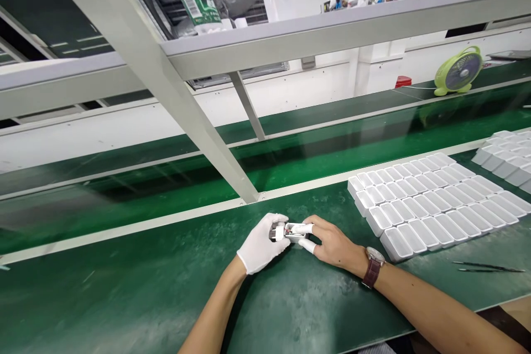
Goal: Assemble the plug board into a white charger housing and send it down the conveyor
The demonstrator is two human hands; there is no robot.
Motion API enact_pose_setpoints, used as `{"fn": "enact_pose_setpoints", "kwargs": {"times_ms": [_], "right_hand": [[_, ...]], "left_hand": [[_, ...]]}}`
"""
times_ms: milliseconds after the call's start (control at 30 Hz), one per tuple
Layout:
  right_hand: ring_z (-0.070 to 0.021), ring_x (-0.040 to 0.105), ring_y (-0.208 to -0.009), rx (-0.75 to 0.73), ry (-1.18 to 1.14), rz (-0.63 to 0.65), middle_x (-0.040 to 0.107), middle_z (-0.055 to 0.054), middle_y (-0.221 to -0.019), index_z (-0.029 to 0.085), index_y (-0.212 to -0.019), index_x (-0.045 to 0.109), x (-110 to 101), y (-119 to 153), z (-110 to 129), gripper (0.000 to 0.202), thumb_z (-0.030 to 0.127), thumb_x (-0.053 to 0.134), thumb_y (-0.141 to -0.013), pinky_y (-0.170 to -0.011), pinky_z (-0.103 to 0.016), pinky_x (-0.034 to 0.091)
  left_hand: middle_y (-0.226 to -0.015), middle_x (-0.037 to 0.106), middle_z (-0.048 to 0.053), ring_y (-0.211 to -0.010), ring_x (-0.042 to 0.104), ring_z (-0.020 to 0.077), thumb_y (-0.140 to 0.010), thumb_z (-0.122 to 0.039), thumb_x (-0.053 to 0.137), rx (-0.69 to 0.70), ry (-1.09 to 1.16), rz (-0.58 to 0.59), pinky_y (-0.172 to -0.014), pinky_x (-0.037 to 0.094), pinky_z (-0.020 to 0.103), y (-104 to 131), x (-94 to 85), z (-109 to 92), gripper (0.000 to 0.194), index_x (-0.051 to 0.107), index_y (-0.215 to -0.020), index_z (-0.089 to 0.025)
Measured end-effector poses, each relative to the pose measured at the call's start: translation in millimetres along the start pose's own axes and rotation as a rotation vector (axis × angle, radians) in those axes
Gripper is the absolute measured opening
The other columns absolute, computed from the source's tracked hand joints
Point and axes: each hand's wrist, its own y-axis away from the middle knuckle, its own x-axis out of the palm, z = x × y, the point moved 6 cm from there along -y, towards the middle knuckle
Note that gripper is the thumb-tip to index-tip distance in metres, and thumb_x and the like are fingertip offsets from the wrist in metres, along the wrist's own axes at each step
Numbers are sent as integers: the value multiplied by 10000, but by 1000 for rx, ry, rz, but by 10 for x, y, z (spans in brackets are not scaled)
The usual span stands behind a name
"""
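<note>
left hand (pixel 262 243) in white glove: fingers closed on small white plastic box (pixel 292 230) | right hand (pixel 332 243): fingers pinch same box | white plastic trays (pixel 431 199) at 2 o'clock on green table (pixel 124 287)

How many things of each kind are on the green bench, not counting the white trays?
Gloved or finger-cotted hands: 2
Small white part held between them: 1
Tweezers: 1
Green desk fan: 1
Wristwatch: 1
Total: 6

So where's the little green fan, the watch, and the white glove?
green fan (pixel 459 71): head view, on its round front grille.
watch (pixel 374 265): head view, on the brown strap at the right wrist.
white glove (pixel 261 246): head view, on the back of the left hand.
</note>
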Motion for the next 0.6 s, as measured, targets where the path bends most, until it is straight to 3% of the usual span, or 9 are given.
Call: {"fn": "enact_pose_setpoints", "kwargs": {"times_ms": [133,233,367,467,600], "right_hand": [[-218,633,-1015,-1,31,7,631,-94,-1179,219,-1235,633,17,11,-2,255,263,551,-998,-886,-349,532],[-215,632,-1023,2,38,0,628,-83,-1182,248,-1314,582,16,22,9,321,254,546,-995,-880,-345,537],[-244,641,-998,81,84,-1,630,-97,-1165,247,-1435,450,24,46,-40,503,310,612,-963,-881,-396,551],[-288,626,-1086,93,134,-17,598,-134,-1242,228,-1478,373,24,56,-53,583,323,620,-958,-928,-460,550],[-331,539,-1238,14,233,-150,511,-185,-1360,182,-1496,304,-57,61,20,579,248,547,-975,-1014,-511,516]], "left_hand": [[-1180,643,84,-1037,663,241,-681,-298,770,13,40,36,-936,552,398,-23,105,57,609,571,-1247,-191],[-1256,659,107,-1129,651,280,-667,-411,830,-55,92,74,-1018,518,423,-48,181,135,729,570,-1311,-188],[-1157,716,65,-1080,671,270,-720,-513,794,-87,34,52,-972,540,393,-43,184,129,568,666,-1180,-206],[-1083,731,33,-1003,685,251,-734,-538,775,-73,-48,37,-915,556,368,-37,155,89,500,693,-1115,-226],[-1128,720,41,-1060,669,256,-765,-566,739,-112,-39,-131,-963,527,372,-192,13,149,541,676,-1179,-224]]}}
